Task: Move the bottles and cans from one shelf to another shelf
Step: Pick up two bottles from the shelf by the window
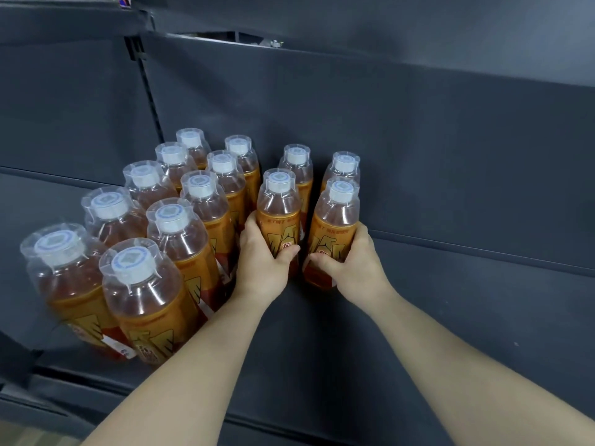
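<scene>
Several amber drink bottles with white caps and orange labels stand in rows on a dark grey shelf (418,317). My left hand (262,259) grips one bottle (278,204) around its label, in the third row from the left. My right hand (355,265) grips another bottle (336,210) in the row at the far right. Both held bottles stand upright, each in front of one more bottle: one (297,169) behind the left, one (343,169) behind the right. Two longer rows of bottles (167,239) fill the shelf's left side.
The shelf's dark back panel (418,140) rises right behind the bottles. An upper shelf (354,30) overhangs at the top. A slotted upright (151,101) runs down at the left. The shelf's front edge (289,423) lies near my forearms.
</scene>
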